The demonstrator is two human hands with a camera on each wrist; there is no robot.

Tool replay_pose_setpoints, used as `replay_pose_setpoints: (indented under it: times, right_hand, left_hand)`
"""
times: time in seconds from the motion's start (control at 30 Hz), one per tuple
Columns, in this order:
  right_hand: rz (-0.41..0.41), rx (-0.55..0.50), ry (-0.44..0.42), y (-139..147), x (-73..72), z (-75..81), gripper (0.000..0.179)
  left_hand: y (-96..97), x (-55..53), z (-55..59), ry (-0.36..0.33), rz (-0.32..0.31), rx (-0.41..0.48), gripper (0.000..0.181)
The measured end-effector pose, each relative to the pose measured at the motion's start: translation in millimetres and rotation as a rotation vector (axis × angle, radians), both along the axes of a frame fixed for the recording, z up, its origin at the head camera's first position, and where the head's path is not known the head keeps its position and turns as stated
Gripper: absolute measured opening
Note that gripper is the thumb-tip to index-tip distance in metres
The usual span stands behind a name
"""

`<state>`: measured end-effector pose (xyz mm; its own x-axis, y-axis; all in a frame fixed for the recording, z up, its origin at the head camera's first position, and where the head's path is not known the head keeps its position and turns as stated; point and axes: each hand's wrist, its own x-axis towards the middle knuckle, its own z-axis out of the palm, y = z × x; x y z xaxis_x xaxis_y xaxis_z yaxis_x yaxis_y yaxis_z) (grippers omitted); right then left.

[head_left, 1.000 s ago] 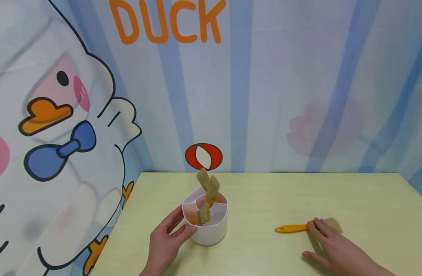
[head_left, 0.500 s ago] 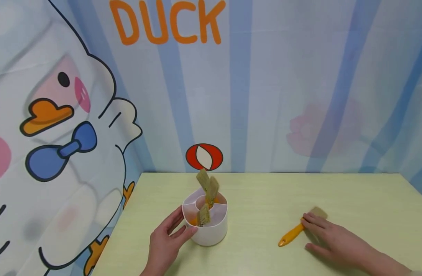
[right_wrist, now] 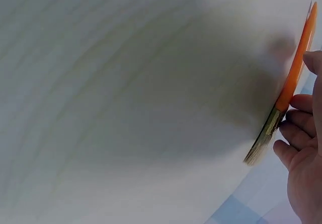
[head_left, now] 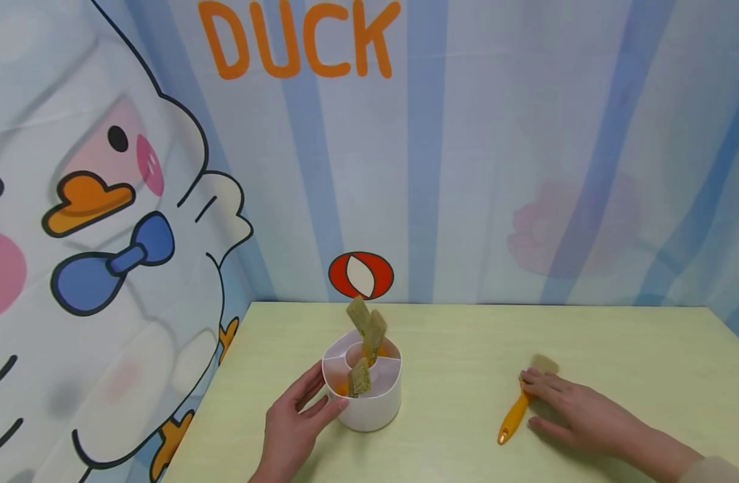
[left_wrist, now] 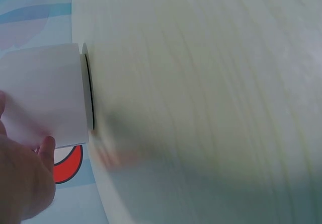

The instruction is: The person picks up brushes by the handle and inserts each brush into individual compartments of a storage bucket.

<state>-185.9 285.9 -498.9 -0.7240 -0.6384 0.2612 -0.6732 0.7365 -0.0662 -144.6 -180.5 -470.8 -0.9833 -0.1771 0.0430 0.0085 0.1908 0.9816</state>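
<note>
My left hand (head_left: 293, 419) grips the left side of a white divided container (head_left: 375, 410), thumb at its near rim and fingers behind. Three paintbrushes stand in it bristles up, among them a front brush (head_left: 360, 378). In the left wrist view, the thumb lies along the container's plain wall (left_wrist: 45, 90). On the table at right lies another paintbrush (head_left: 512, 419) with an orange handle, bristles pointing away. My right hand (head_left: 577, 406) rests its fingertips on that brush near the ferrule. In the right wrist view, the fingers touch the brush (right_wrist: 290, 83) around its metal band (right_wrist: 271, 122).
A pale yellow table (head_left: 448, 362) with light wood grain lies under both hands. Behind it hangs a blue and white striped curtain (head_left: 466, 168) with a duck cartoon (head_left: 139, 282) at left. The table's back edge runs just behind the container.
My right hand has turned the loose paintbrush on the table: its handle swung from pointing left to pointing toward me, bristles away. The left hand and container stay in place.
</note>
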Motion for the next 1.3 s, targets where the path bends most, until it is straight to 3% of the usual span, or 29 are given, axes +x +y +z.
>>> replay_pose_setpoints:
  times: [0.3, 0.57, 0.77, 1.0, 1.2, 1.3]
  right_hand:
    - [-0.206, -0.008, -0.160, -24, 12.8, 4.4, 0.083]
    - [-0.246, 0.027, -0.186, -39, 13.4, -0.8, 0.087]
    - [-0.183, 0.036, -0.249, -31, 6.9, 3.5, 0.090]
    - [-0.028, 0.109, -0.343, -18, -8.4, 17.2, 0.095]
    - [0.061, 0.143, -0.321, -9, -18.0, 24.4, 0.089]
    - [0.037, 0.124, -0.321, -8, -18.5, 25.5, 0.089]
  left_hand:
    - [1.9, 0.2, 1.1, -0.031, 0.011, -0.008, 0.078]
    - [0.9, -0.3, -0.1, -0.019, 0.009, -0.002, 0.077]
    - [1.8, 0.1, 0.9, -0.023, 0.014, 0.002, 0.076]
    - [0.2, 0.5, 0.4, 0.001, 0.007, 0.003, 0.075]
    - [0.0, 0.9, -0.9, 0.007, -0.002, 0.002, 0.075]
    - [-0.1, 0.8, -0.6, 0.002, 0.002, 0.003, 0.075]
